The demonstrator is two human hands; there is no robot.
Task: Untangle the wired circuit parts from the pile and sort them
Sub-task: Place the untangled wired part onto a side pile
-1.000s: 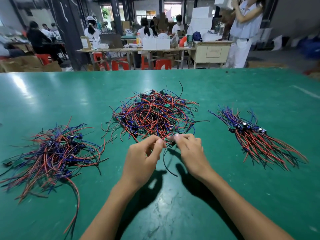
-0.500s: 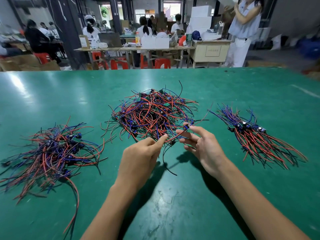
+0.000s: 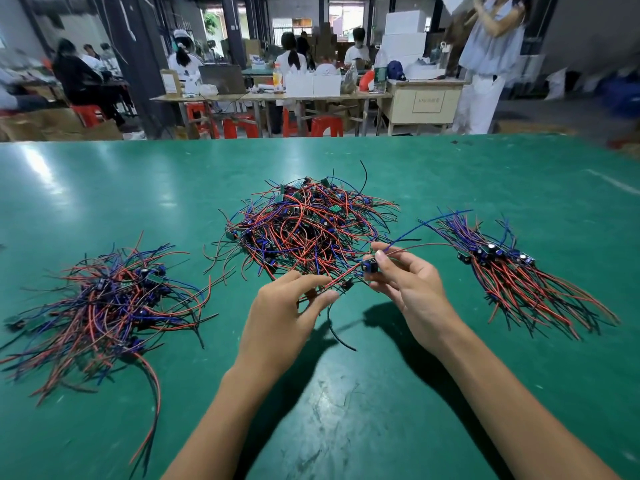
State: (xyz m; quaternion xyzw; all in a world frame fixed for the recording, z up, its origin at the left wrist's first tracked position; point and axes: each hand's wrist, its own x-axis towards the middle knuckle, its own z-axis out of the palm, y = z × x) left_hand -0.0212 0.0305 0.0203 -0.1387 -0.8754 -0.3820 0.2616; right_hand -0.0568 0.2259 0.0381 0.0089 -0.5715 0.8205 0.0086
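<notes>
Now my right hand (image 3: 408,285) pinches a small blue-capped circuit part (image 3: 369,266) near the tangled red-and-blue wire pile (image 3: 304,226) mid-table; my left hand (image 3: 280,317) pinches its red wires (image 3: 337,280).

We see a green table top (image 3: 346,410), smooth, semi-glossy, scuffed, with light glare. Wires in the middle pile (image 3: 304,230) look plastic-coated, red, blue, black, slightly shiny. Sorted bundle (image 3: 512,271) carries small shiny metal-topped parts. Red stools (image 3: 325,126) look like glossy plastic.
</notes>
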